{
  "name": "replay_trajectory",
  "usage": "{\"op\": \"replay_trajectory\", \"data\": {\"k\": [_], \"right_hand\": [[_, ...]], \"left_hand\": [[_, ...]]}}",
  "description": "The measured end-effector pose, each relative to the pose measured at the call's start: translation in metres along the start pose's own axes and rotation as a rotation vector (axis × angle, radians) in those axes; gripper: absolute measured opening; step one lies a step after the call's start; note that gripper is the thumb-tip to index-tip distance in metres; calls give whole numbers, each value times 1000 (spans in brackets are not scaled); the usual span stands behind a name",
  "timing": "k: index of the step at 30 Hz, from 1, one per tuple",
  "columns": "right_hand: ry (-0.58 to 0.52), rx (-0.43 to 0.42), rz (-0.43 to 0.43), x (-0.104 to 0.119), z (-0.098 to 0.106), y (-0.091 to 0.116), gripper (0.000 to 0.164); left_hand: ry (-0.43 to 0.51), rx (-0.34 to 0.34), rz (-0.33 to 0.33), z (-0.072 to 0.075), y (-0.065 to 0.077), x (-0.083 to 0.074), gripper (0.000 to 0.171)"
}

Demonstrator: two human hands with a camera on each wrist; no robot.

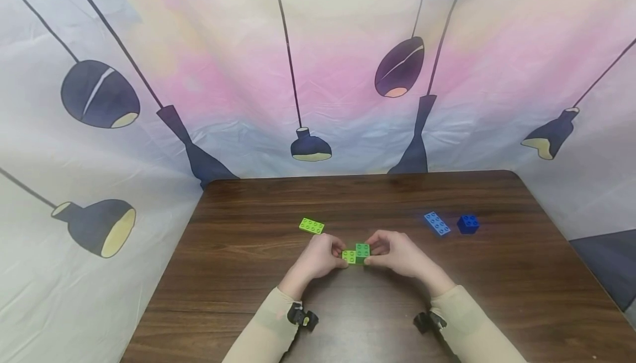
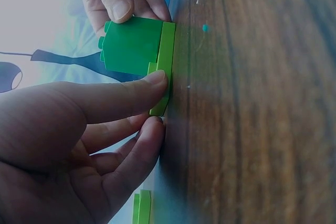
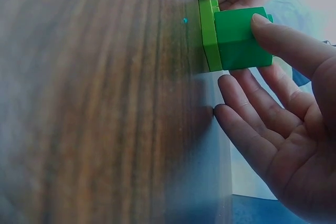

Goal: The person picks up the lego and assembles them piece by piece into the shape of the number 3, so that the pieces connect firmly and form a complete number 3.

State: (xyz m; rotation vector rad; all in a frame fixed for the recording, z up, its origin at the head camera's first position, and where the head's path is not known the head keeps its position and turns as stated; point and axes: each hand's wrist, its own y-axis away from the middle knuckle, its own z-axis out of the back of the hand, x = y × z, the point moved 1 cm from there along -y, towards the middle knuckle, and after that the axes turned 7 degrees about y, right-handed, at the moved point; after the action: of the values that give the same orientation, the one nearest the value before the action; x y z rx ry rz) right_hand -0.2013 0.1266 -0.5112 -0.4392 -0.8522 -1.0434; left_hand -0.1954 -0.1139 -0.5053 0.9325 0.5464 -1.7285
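Note:
A green square toy building block (image 1: 362, 250) sits on the right half of a thin lime-green building plate (image 1: 349, 257) near the middle of the table. My left hand (image 1: 318, 256) pinches the plate's left end between thumb and fingers. On the opposite side, my right hand (image 1: 401, 255) holds the block, its thumb on one face and fingertips at another. In the left wrist view, the block (image 2: 131, 45) stands flush against the plate (image 2: 167, 43), low over the tabletop. The right wrist view shows the block's smooth side (image 3: 236, 53) between thumb and fingers.
A second lime-green plate (image 1: 312, 225) lies beyond my left hand on the brown wooden table (image 1: 238, 275). To the back right are a light blue plate (image 1: 437, 224) and a dark blue block (image 1: 468, 224). A lamp-printed cloth (image 1: 348, 92) hangs behind the table.

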Motion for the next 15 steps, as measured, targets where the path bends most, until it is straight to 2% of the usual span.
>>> {"op": "replay_trajectory", "data": {"k": [15], "right_hand": [[0,-5,-2,0,0,1,33]], "left_hand": [[-3,2,7,0,-1,2,30]]}}
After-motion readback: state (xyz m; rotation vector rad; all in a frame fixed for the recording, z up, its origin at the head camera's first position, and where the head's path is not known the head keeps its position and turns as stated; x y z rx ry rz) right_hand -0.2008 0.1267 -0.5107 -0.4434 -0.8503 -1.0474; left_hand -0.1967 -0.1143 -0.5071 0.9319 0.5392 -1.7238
